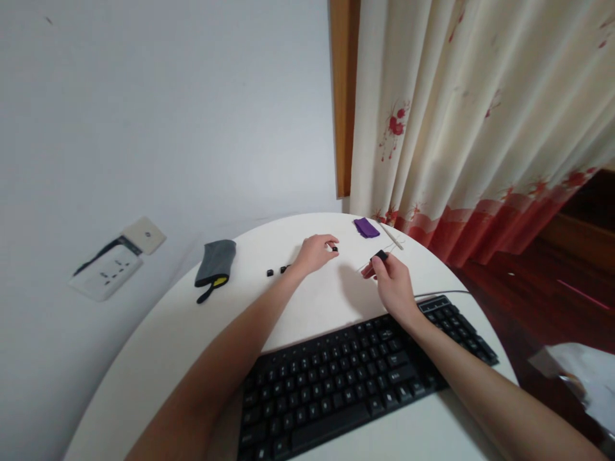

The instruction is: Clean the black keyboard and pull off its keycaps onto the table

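Observation:
My left hand (pixel 316 253) is over the white round table, thumb and fingers pinched on a small black keycap (pixel 335 249). To its right, my right hand (pixel 394 282) is closed around a wire keycap puller (pixel 379 255) with a black handle; thin wires stick out on both sides of it. Several loose black keycaps (pixel 270 273) lie left of my left wrist, partly hidden behind it. Nearer to me a black keyboard (pixel 331 378) lies at a slant, with my right forearm covering part of it.
A folded grey cloth (pixel 218 259) with a yellow inside lies at the table's left edge. Toward the far edge are a folded purple cloth (pixel 366 227) and a thin pale stick (pixel 391 235). A wall socket (pixel 108 272) is left; a curtain (pixel 461 128) hangs behind.

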`<state>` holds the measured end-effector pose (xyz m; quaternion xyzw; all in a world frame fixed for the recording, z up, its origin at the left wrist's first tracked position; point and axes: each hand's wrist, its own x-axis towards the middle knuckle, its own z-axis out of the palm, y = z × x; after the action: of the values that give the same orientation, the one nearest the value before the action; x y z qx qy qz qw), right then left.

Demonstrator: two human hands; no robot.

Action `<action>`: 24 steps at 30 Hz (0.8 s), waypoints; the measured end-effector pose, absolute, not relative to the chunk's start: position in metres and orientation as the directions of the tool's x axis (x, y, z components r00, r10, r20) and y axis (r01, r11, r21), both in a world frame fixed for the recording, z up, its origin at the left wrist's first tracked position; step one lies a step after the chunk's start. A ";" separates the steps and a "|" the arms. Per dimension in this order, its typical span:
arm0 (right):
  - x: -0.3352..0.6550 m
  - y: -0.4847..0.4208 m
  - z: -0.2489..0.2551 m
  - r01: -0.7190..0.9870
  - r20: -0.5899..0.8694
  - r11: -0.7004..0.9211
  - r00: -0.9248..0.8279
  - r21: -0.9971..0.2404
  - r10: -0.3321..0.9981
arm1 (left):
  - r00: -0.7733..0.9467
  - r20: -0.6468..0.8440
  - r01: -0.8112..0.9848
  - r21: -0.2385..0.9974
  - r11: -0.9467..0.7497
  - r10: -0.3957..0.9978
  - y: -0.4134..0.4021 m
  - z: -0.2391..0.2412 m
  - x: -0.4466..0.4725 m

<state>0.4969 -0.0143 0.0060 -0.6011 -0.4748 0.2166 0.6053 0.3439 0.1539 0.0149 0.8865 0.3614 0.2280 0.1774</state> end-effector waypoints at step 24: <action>0.494 -0.017 0.007 0.314 0.339 0.216 0.416 -0.924 0.844 | 0.529 0.191 0.693 0.465 -0.551 0.827 0.149 -0.008 0.338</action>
<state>0.4938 -0.0167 0.0071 -0.5862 -0.4939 0.2197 0.6034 0.3381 0.1489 -0.0085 0.8579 0.4428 0.1985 0.1687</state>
